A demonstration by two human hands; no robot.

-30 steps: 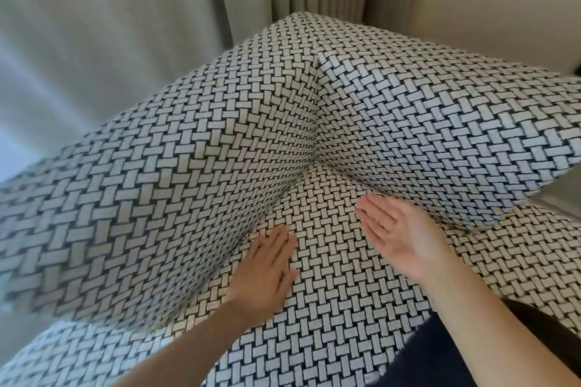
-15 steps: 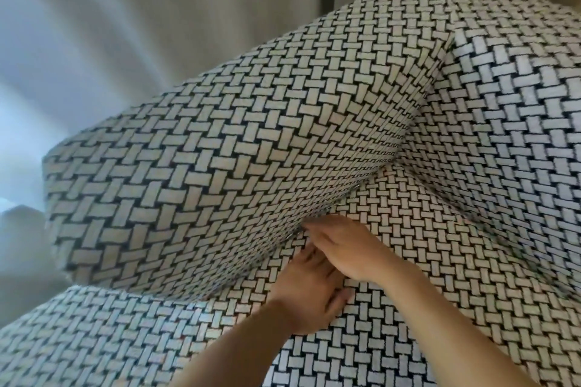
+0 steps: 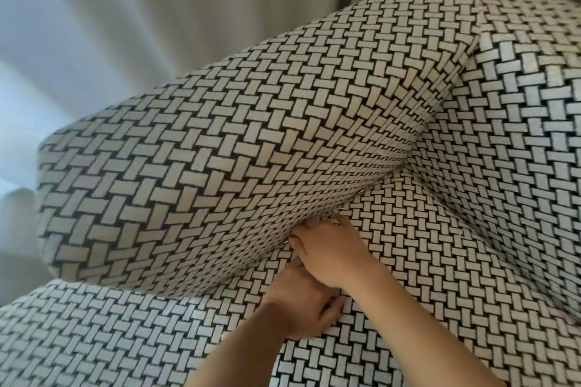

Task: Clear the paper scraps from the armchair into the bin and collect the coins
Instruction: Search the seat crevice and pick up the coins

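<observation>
Low in the middle of the frame, both hands meet at the crease where the armchair's seat cushion runs under its arm; the right hand lies on top, knuckles up, its fingers pushed toward the gap between arm and cushion, most likely because small flat things slide down into such a gap and can be found only by feel; the fingertips are tucked against the fabric, so I cannot tell whether they are spread or pinched on anything; a thin pale glint shows just beside them at the crease, too small to name. Below it, the left hand rests flat on the cushion with its fingers partly hidden under the right wrist; it seems to press the cushion down so that the gap opens, and I cannot tell whether it holds anything either. Across the whole centre of the frame the armchair shows its woven black-and-white pattern, which would make pale scraps hard to spot by eye alone; that may be why touch is used. No paper scraps, coins or bin are visible anywhere in view; if any remain, they would be down in the crease or outside the frame. Along the top and left of the frame hang pale curtains, well apart from the hands. By my judgement the step in hand is a search of the crease, with no sign yet of what is left to collect.
</observation>
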